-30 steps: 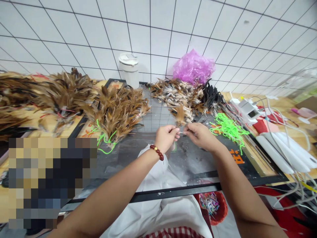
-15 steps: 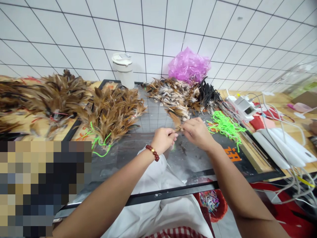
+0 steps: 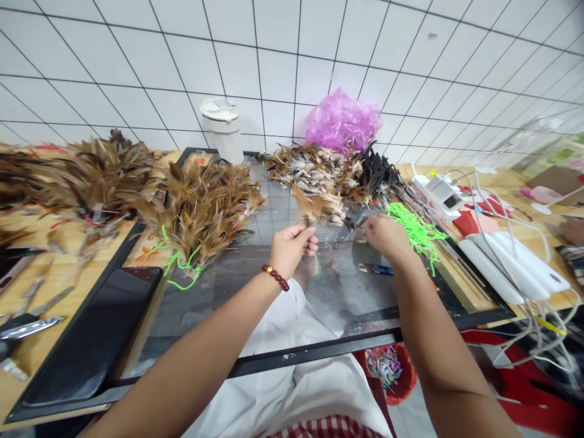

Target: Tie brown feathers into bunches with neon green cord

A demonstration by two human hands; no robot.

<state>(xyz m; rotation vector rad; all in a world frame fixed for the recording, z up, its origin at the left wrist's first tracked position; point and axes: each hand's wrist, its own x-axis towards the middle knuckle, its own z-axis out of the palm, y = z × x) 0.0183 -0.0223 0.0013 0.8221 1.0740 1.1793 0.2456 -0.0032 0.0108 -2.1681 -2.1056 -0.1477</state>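
My left hand (image 3: pixel 292 248), with a red bead bracelet at the wrist, pinches the base of a small brown feather bunch (image 3: pixel 306 204) over the middle of the dark glass mat (image 3: pixel 264 292). To the right, my right hand (image 3: pixel 385 234) has its fingers closed together at the mat, near some small dark bits; what it holds, if anything, is too small to make out. Blue-handled snips (image 3: pixel 382 269) lie just below it. Bright green strings (image 3: pixel 413 228) are heaped beside its wrist. A pile of mottled feathers (image 3: pixel 310 170) lies behind both hands.
Brown feather bundles (image 3: pixel 205 207) lie at the left, with a black phone (image 3: pixel 98 334) in front. A white lidded cup (image 3: pixel 223 131) and pink plastic bag (image 3: pixel 342 121) stand by the tiled wall. Chargers (image 3: pixel 444 194) and cables are at the right; below sits a red basket (image 3: pixel 408 377).
My right hand has parted from the left and moved right, down to the mat. The feather bunch stays in my left hand, now more upright. The snips have come into view.
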